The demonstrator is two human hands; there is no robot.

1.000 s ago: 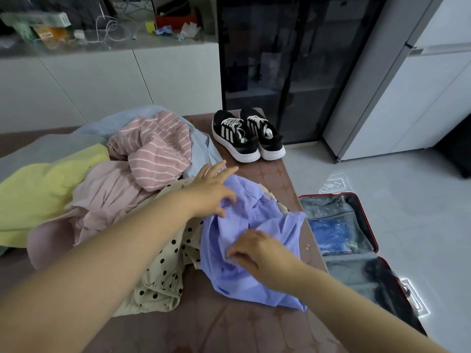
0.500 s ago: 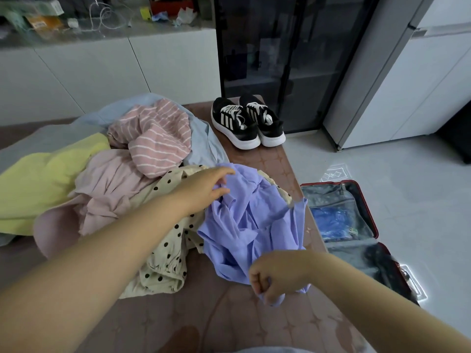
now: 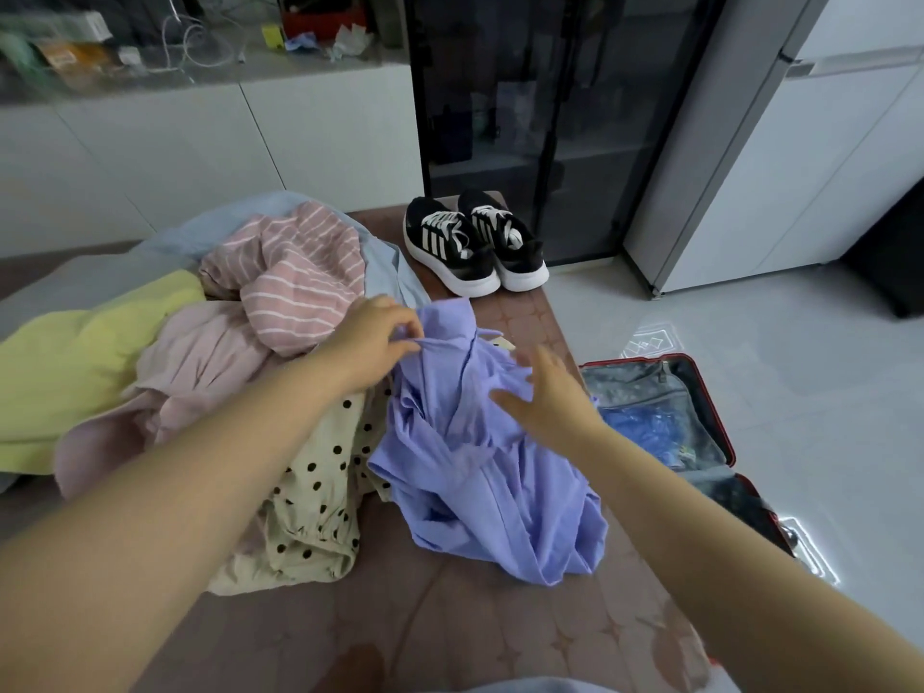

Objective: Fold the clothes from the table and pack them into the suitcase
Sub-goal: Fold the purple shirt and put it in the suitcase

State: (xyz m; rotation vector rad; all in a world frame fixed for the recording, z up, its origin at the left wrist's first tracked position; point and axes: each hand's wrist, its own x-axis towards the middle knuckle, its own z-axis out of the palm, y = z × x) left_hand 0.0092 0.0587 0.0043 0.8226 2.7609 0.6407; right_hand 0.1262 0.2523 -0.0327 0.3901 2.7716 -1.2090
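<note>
A crumpled lilac shirt (image 3: pixel 480 487) lies on the brown table (image 3: pixel 450 627) near its right edge. My left hand (image 3: pixel 372 337) pinches the shirt's upper edge between thumb and fingers. My right hand (image 3: pixel 547 392) rests on the shirt's middle with fingers spread and straight. To the left sits a heap of clothes: a cream polka-dot garment (image 3: pixel 310 497), a pink striped top (image 3: pixel 295 277), a plain pink piece (image 3: pixel 200 372), a yellow one (image 3: pixel 75 362) and a pale blue one (image 3: pixel 385 267). An open red suitcase (image 3: pixel 700 392) lies on the floor right of the table.
A pair of black sneakers with white stripes (image 3: pixel 475 242) stands at the table's far end. Behind it is a dark glass cabinet (image 3: pixel 540 102). A white counter (image 3: pixel 200 132) with clutter runs along the back left. The white tiled floor (image 3: pixel 800 392) lies to the right.
My right hand let go of the shirt's lower hem and moved up onto its middle, fingers spread. My left hand closed into a pinch on the upper edge. The shirt spread lower on the table.
</note>
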